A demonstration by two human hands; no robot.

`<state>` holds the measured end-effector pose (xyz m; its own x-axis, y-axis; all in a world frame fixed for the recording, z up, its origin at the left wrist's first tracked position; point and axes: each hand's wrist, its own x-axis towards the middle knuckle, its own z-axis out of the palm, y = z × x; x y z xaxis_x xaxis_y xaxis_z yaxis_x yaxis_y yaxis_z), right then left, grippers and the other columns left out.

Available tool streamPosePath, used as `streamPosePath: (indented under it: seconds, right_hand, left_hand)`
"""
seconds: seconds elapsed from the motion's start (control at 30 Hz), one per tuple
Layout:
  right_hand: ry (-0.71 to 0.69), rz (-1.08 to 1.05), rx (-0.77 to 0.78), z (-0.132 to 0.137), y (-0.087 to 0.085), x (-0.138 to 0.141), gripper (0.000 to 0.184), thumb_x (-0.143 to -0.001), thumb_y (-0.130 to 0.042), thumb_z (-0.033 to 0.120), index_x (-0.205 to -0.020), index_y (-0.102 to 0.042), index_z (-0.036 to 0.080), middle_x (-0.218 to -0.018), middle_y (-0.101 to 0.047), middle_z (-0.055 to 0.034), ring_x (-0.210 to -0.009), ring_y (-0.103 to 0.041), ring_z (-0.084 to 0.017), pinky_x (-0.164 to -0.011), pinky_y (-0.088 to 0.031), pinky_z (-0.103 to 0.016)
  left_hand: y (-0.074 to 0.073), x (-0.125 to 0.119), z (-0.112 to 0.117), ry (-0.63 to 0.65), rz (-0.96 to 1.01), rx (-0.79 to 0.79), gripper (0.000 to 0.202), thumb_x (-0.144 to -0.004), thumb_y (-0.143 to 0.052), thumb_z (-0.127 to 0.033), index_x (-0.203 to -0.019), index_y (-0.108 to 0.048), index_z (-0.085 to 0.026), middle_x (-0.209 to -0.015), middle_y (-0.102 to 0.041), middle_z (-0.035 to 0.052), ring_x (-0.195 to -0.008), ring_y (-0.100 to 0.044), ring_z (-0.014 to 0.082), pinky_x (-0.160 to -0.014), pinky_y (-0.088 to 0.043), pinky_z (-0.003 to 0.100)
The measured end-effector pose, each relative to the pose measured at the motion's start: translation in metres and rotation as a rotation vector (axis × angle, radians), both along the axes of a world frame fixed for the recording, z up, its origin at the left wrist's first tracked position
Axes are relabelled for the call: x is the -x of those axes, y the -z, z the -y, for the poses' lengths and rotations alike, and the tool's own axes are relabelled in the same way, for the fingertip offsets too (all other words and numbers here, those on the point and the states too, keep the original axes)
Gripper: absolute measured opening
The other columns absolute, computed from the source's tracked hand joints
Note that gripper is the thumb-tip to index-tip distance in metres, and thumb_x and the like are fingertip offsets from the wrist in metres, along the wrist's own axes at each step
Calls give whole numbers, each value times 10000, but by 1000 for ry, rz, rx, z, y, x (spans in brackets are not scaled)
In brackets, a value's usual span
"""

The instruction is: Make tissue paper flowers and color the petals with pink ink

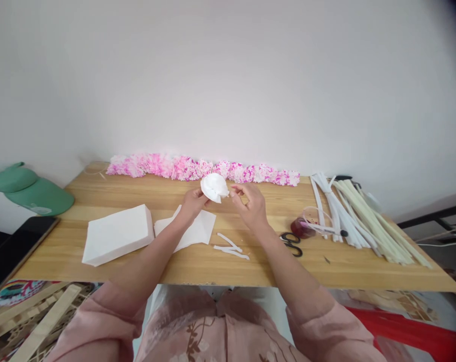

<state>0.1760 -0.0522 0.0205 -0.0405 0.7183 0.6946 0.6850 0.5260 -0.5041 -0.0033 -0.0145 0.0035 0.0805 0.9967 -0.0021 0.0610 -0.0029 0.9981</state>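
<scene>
Nearest the edge of the wooden table (212,269) lie a few cut white paper strips (231,247), with black scissors (292,243) to their right and a thick stack of white paper (118,234) to their left, a loose sheet (199,229) beside it. Above that sheet the left hand (193,202) pinches the white paper flower (213,187) from below, holding it in the air just off the tabletop. The right hand (250,203) has thumb and forefinger drawn close at the flower's right edge (whether a layer is actually nipped between them is too small to tell). To my eye the layers are being teased apart, and that goes best with a firm hold at the gathered base and small, light tugs on one ply at a time, since thin paper tears easily. Farther back, a bundle of pale sticks (363,216) fans out at right, and a row of pink-and-white flowers (201,168) lines the wall.
</scene>
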Motion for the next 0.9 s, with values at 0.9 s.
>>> streamPosePath:
  seconds: [0.9]
  right_hand:
    - [-42,-139,179,-3,8,5,225,-895,-522,335,-741,-633,215,-739,-657,-9,-712,-591,-162,-682,-438,-293]
  left_hand:
    - [2,-4,10,154,-354,-290,244,-813,-474,-332,-769,-646,-164,-671,-608,-7,-660,-532,148,-621,-346,229]
